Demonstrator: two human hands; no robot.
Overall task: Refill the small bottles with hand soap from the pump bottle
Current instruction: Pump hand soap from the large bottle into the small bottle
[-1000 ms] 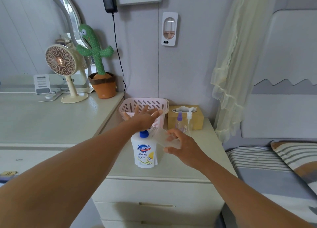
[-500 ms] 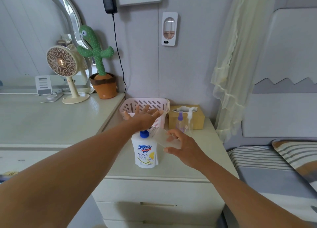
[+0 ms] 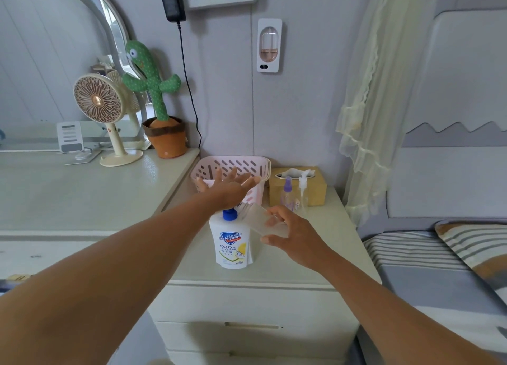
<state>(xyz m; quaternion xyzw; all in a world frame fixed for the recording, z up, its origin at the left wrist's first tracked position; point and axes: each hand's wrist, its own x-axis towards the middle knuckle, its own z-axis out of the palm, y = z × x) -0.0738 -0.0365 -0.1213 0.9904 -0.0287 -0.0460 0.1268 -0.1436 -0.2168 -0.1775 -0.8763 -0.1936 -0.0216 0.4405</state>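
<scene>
Your left hand (image 3: 227, 190) lies flat on top of the pump bottle (image 3: 231, 245). Its fingers are straight and spread, the palm is on the pump head, and it holds nothing. The pump bottle stands upright on the cabinet top (image 3: 323, 244), near the front edge.

Your right hand (image 3: 297, 235) grips a small clear bottle (image 3: 260, 222), thumb below and fingers above. The bottle is tilted, with its mouth just beside the blue pump collar. Whether the mouth touches the spout cannot be told.

A purple-capped bottle (image 3: 287, 193) and a white-pump bottle (image 3: 302, 191) stand upright behind your right hand, in front of the tissue box (image 3: 315, 191). A pink basket (image 3: 236, 165) sits behind your left hand.
</scene>
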